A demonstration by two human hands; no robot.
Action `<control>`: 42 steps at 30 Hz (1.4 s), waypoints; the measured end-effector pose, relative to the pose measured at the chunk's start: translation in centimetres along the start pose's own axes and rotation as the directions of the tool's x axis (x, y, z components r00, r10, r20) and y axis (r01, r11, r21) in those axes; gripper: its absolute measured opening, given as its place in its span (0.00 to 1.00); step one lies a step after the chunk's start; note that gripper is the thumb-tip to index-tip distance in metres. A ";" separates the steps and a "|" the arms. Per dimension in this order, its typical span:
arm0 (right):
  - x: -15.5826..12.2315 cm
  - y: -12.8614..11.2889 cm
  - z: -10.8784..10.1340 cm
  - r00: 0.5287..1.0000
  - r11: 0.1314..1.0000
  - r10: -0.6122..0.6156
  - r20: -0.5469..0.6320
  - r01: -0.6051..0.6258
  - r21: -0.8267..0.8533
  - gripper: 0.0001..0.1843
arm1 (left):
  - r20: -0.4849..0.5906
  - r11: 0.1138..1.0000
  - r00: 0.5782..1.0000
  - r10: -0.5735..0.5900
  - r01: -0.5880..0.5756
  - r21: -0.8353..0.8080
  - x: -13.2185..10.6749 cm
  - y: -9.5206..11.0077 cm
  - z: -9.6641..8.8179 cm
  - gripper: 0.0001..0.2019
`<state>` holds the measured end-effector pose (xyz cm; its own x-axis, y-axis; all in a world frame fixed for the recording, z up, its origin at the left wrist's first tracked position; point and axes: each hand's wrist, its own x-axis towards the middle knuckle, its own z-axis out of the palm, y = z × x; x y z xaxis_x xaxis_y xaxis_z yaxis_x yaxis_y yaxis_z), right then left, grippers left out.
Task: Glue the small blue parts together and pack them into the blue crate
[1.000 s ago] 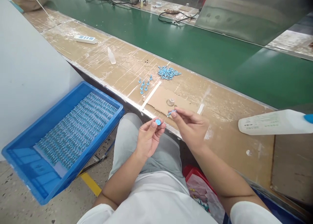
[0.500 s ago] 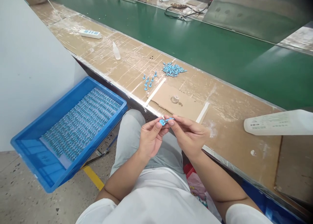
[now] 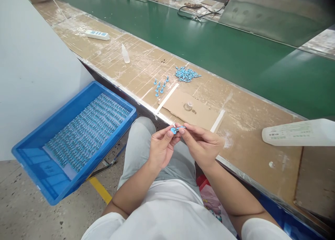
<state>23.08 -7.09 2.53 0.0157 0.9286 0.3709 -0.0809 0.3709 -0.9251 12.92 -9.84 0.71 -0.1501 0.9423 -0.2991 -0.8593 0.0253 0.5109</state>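
Before my lap, near the table's front edge, both hands are closed on one small blue piece (image 3: 173,130) with a round disc base and a thin stem. My left hand (image 3: 162,145) pinches the disc end between thumb and fingers. At the stem end, my right hand (image 3: 202,144) grips with thumb and forefinger, so its tip is partly hidden. Beyond them on the table, several similar blue pieces (image 3: 161,90) stand upright on their discs. A heap of small blue parts (image 3: 186,74) lies behind those. A small clear cup (image 3: 188,106) sits on a cardboard sheet (image 3: 201,116).
At left, a blue tray (image 3: 31,170) holds rows of similar small pieces. A pointed dropper bottle (image 3: 125,54) and a white power strip (image 3: 97,35) are on the table. A large white bottle (image 3: 298,132) lies at right. The green belt (image 3: 235,55) runs behind.
The view has shifted very slightly. Both hands keep their hold on the small blue piece, with hardly any movement; the things on the table stay in place.
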 end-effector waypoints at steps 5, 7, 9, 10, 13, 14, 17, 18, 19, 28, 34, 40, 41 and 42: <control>-0.1 0.3 -0.2 1.000 0.999 -0.028 0.015 0.028 -0.047 0.16 | -0.016 1.000 1.000 0.014 -0.015 -0.009 -0.1 0.0 0.0 0.11; -0.2 0.4 -0.3 0.998 0.996 -0.050 0.026 0.052 -0.075 0.16 | -0.020 1.000 1.000 0.018 -0.018 -0.006 -0.1 -0.1 0.0 0.11; -0.2 0.4 -0.4 0.995 0.987 -0.094 0.029 0.097 -0.129 0.17 | -0.018 1.000 1.000 0.024 -0.024 -0.002 -0.1 -0.1 -0.1 0.11; -0.2 0.5 -0.4 0.993 0.980 -0.119 0.028 0.122 -0.159 0.18 | -0.018 1.000 0.999 0.027 -0.027 0.001 -0.1 -0.1 -0.1 0.11; -0.3 0.5 -0.5 0.986 0.960 -0.165 0.026 0.167 -0.223 0.17 | -0.015 0.999 0.999 0.038 -0.037 0.010 0.0 -0.1 -0.2 0.11; -0.4 0.5 -0.5 0.985 0.959 -0.169 0.027 0.171 -0.228 0.17 | -0.012 0.999 0.999 0.042 -0.042 0.013 0.0 -0.2 -0.2 0.11; -0.6 0.5 -0.5 0.985 0.959 -0.174 0.025 0.175 -0.223 0.17 | -0.004 0.998 0.998 0.061 -0.061 0.024 -0.1 -0.2 -0.3 0.11; -0.6 0.5 -0.5 0.985 0.960 -0.173 0.023 0.174 -0.220 0.17 | -0.004 0.997 0.998 0.069 -0.069 0.033 -0.1 -0.2 -0.3 0.11; -0.7 0.5 -0.5 0.985 0.960 -0.170 0.022 0.171 -0.220 0.17 | -0.004 0.996 0.997 0.078 -0.077 0.045 -0.2 -0.2 -0.4 0.11; -0.7 0.2 -0.4 0.983 0.967 -0.167 0.071 0.177 -0.184 0.17 | -0.009 0.980 0.989 0.146 -0.143 0.137 -0.6 0.0 -0.6 0.11; -0.7 0.9 -0.2 0.980 0.976 -0.191 0.051 0.196 -0.097 0.26 | 0.019 0.975 0.986 0.168 -0.169 0.144 -0.8 -0.1 -0.4 0.10; -0.6 1.0 -0.3 0.975 0.971 -0.221 0.032 0.223 -0.085 0.29 | 0.030 0.974 0.988 0.154 -0.157 0.164 -1.1 -0.2 0.0 0.10; -0.7 1.0 -0.3 0.976 0.971 -0.217 0.033 0.219 -0.093 0.29 | 0.024 0.974 0.988 0.153 -0.154 0.164 -1.1 -0.2 0.0 0.10; -0.7 1.1 -0.3 0.976 0.971 -0.217 0.038 0.219 -0.097 0.29 | 0.023 0.974 0.988 0.153 -0.154 0.163 -1.1 -0.2 0.0 0.10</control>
<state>23.30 -7.32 1.29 -0.0053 0.8249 0.5653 0.0211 0.5652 -0.8247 13.29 -10.86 0.95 -0.2681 0.9427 -0.1987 -0.7342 -0.0664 0.6757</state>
